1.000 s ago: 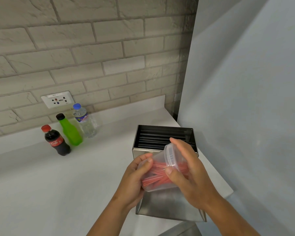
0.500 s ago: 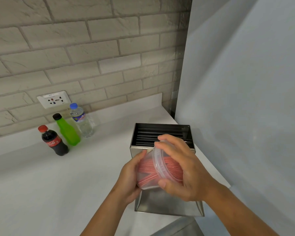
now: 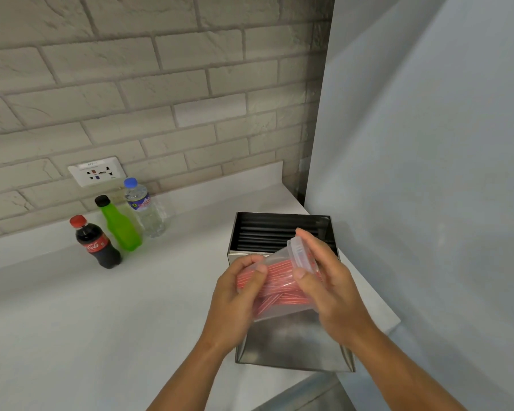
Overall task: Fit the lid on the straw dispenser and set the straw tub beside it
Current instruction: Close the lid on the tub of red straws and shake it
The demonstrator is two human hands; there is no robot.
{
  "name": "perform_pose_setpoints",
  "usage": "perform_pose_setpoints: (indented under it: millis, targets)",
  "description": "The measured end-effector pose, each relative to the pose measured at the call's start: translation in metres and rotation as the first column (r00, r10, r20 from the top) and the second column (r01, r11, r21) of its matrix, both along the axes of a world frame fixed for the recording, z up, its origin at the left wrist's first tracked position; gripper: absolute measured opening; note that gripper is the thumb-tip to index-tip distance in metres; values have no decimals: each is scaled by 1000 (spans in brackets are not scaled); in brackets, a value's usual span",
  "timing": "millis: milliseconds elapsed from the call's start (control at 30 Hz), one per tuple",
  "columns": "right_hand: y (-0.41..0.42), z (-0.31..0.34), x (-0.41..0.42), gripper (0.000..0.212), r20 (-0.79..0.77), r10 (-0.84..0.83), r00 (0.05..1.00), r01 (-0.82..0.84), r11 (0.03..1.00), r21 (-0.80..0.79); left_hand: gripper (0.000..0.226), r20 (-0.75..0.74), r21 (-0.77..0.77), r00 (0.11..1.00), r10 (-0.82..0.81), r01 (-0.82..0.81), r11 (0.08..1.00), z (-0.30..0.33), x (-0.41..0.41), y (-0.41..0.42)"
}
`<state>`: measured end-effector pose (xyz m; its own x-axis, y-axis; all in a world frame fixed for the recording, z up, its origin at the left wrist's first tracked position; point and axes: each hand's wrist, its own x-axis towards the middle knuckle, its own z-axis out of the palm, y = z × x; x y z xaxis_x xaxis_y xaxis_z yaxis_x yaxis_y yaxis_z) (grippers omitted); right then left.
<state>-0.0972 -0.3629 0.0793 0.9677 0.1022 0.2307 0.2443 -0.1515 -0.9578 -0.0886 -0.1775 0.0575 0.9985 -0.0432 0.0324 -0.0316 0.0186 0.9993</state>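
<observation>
A steel straw dispenser [image 3: 288,342] stands open-topped on the white counter, dark straws lying inside it [image 3: 267,235]. In front of it, above its front face, I hold a clear plastic straw tub [image 3: 279,289] full of red straws, tipped on its side with its lidded mouth pointing up and right. My left hand [image 3: 235,301] grips the tub's base end. My right hand [image 3: 330,289] wraps the rim end, thumb and fingers on the tub's clear lid [image 3: 301,252]. No dispenser lid is in view.
Three bottles stand at the back left: a cola bottle [image 3: 97,244], a green bottle [image 3: 119,225] and a water bottle [image 3: 146,210], below a wall socket [image 3: 97,172]. A grey wall [image 3: 428,173] rises just right of the dispenser. The counter edge [image 3: 380,327] runs close on the right.
The tub has turned in my hands, its lidded end rising toward the upper right. My right hand shifted around the rim; my left stays on the base.
</observation>
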Motion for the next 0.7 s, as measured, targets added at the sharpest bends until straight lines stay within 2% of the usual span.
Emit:
perform_pose_setpoints:
  millis: [100, 167, 233, 300, 433, 633, 700]
  targets:
    - [-11, 1, -5, 66, 113, 120, 986, -108, 988, -111, 50, -79, 35, 971, -226, 229, 973, 13, -1, 14]
    - [-12, 2, -3, 65, 174, 157, 972, -130, 979, -157, 59, -147, 9, 944, -295, 300, 954, 19, -1, 15]
    - [-9, 3, -1, 63, 212, 154, 965, -120, 979, -164, 61, -127, 71, 958, -256, 266, 961, 22, -3, 8]
    - [-7, 3, -1, 60, 240, 142, 960, -103, 980, -170, 60, -51, 122, 988, -144, 150, 981, 21, -7, 2]
    - [0, 4, -7, 56, 218, 94, 971, -62, 987, -150, 51, 29, 116, 999, -14, 10, 993, 17, -12, -2]
    - [11, 4, -13, 57, 120, 28, 992, -20, 998, -67, 45, -8, 112, 1000, 19, -18, 994, 13, -14, -2]
    - [9, 4, -12, 57, 142, 36, 989, -26, 997, -71, 46, -45, 62, 999, 15, -12, 998, 12, -16, -3]
